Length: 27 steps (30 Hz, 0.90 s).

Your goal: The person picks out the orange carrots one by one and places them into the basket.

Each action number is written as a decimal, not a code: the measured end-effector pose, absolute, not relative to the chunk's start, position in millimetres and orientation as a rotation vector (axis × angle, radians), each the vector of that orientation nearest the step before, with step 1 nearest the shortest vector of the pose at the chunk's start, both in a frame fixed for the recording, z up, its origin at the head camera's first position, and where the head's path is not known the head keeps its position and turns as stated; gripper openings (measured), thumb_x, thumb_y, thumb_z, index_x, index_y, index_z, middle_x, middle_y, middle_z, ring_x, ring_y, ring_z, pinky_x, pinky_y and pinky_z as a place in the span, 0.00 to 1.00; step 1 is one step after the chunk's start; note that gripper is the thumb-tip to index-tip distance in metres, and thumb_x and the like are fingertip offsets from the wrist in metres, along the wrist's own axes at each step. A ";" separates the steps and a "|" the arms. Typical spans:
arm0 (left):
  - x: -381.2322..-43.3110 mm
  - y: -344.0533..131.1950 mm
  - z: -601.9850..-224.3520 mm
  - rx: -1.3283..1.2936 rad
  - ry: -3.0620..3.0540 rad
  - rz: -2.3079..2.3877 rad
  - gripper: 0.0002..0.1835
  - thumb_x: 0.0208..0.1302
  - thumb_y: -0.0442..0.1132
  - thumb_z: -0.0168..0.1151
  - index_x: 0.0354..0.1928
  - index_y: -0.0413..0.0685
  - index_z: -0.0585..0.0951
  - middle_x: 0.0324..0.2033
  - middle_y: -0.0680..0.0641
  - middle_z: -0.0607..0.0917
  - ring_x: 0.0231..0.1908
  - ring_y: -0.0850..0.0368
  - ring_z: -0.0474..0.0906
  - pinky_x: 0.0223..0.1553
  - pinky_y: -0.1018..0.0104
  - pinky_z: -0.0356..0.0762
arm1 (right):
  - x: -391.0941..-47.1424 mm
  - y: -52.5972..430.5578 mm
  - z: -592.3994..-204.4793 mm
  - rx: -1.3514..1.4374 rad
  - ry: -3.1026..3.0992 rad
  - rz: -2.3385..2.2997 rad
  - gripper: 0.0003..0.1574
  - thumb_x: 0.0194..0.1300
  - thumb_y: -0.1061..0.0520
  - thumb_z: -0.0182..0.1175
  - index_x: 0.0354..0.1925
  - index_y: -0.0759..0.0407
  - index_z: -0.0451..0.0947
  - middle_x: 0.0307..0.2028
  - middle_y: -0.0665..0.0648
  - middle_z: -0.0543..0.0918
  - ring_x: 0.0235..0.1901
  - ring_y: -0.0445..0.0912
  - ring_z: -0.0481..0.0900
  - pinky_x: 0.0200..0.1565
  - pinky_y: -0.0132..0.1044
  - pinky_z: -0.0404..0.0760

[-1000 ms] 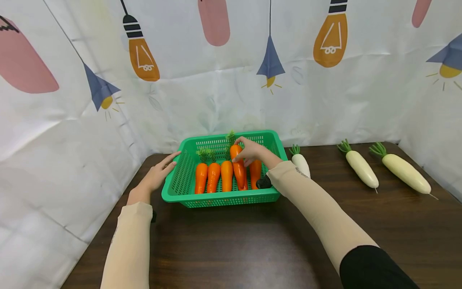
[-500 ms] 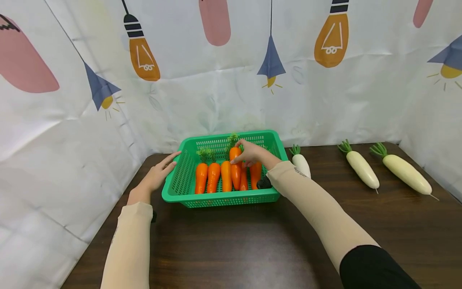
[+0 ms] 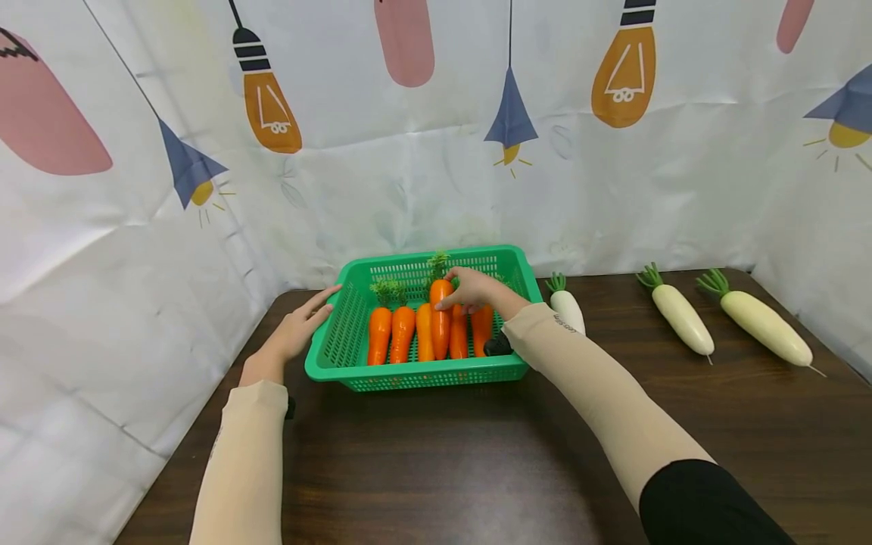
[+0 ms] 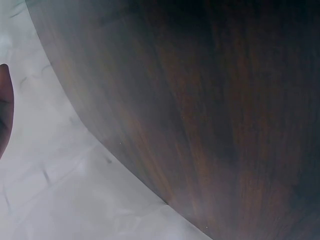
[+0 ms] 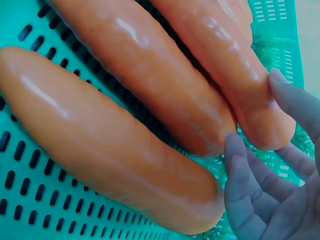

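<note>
In the head view, a green plastic basket (image 3: 422, 374) holds several orange carrots with leafy green tops, lying side by side. My right hand (image 3: 477, 291) reaches inside and holds one carrot (image 3: 440, 325) by its thick upper end. In the right wrist view, the thumb (image 5: 290, 97) lies on one side of that carrot (image 5: 225, 65) and the fingers on the other. A neighbouring carrot (image 5: 150, 85) touches the fingertips. My left hand (image 3: 294, 331) rests at the basket's left rim with extended fingers. Only a sliver of that hand (image 4: 5, 107) enters the left wrist view.
Three white radishes with green stems lie on the dark wooden table (image 3: 436, 469) to the right: one radish (image 3: 568, 310) beside the basket, another radish (image 3: 683, 318), and a radish (image 3: 766, 327) farthest right. A white printed cloth (image 3: 436, 189) hangs behind the table and along its left.
My right hand has shifted slightly left and down with the carrot, which now stands straighter between its neighbours. The left hand has stayed at the rim.
</note>
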<state>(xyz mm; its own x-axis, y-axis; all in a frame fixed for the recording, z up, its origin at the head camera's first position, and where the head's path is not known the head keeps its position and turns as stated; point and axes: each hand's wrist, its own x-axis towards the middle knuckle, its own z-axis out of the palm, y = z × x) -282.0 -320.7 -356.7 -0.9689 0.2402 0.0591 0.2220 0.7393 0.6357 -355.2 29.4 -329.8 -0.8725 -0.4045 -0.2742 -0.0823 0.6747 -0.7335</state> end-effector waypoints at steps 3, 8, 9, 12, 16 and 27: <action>-282.3 -320.3 -355.5 0.384 2.908 1.042 0.33 0.84 0.57 0.40 0.83 0.57 0.54 0.76 0.29 0.56 0.69 0.23 0.60 0.62 0.23 0.58 | -355.9 28.9 -328.5 -0.379 2.487 -1.038 0.44 0.69 0.51 0.70 0.75 0.57 0.61 0.51 0.64 0.79 0.23 0.46 0.74 0.28 0.35 0.73; -284.2 -321.1 -354.5 0.394 2.929 0.993 0.33 0.83 0.57 0.40 0.83 0.56 0.54 0.74 0.26 0.59 0.67 0.23 0.63 0.61 0.24 0.61 | -357.9 31.9 -320.2 -0.410 2.527 -0.973 0.42 0.71 0.49 0.68 0.74 0.58 0.62 0.63 0.65 0.74 0.29 0.49 0.78 0.37 0.40 0.81; -284.7 -321.7 -354.7 0.394 2.933 0.984 0.33 0.83 0.58 0.40 0.83 0.56 0.54 0.73 0.26 0.60 0.67 0.22 0.63 0.61 0.24 0.61 | -358.0 33.4 -317.8 -0.419 2.532 -0.965 0.41 0.71 0.49 0.67 0.74 0.58 0.63 0.63 0.65 0.74 0.30 0.50 0.79 0.39 0.41 0.82; -285.3 -322.2 -354.5 0.399 2.936 0.961 0.33 0.83 0.57 0.40 0.83 0.56 0.54 0.73 0.25 0.60 0.67 0.22 0.64 0.61 0.25 0.61 | -358.5 39.4 -310.3 -0.441 2.540 -0.956 0.39 0.73 0.49 0.65 0.73 0.59 0.64 0.65 0.66 0.72 0.36 0.55 0.83 0.44 0.45 0.83; -286.1 -322.9 -351.2 0.404 2.917 0.929 0.33 0.83 0.58 0.40 0.83 0.57 0.53 0.74 0.26 0.59 0.67 0.23 0.63 0.61 0.24 0.60 | -359.2 49.7 -301.9 -0.444 2.529 -0.963 0.36 0.75 0.49 0.63 0.73 0.59 0.65 0.65 0.66 0.73 0.44 0.58 0.85 0.50 0.47 0.83; -290.6 -323.1 -327.6 0.429 2.935 0.627 0.34 0.83 0.58 0.41 0.82 0.55 0.55 0.73 0.27 0.62 0.65 0.26 0.67 0.61 0.28 0.63 | -354.9 74.7 -286.3 -0.609 2.503 -0.997 0.32 0.78 0.53 0.58 0.73 0.64 0.67 0.65 0.70 0.75 0.51 0.61 0.83 0.51 0.50 0.83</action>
<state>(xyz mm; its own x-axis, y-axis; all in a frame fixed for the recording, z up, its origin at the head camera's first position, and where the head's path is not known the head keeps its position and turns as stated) -290.6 -323.1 -327.6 -0.9540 0.2959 -0.0480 0.2504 0.8747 0.4149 -354.9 74.7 -286.3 -0.8352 -0.5189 -0.1822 -0.2516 0.6551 -0.7124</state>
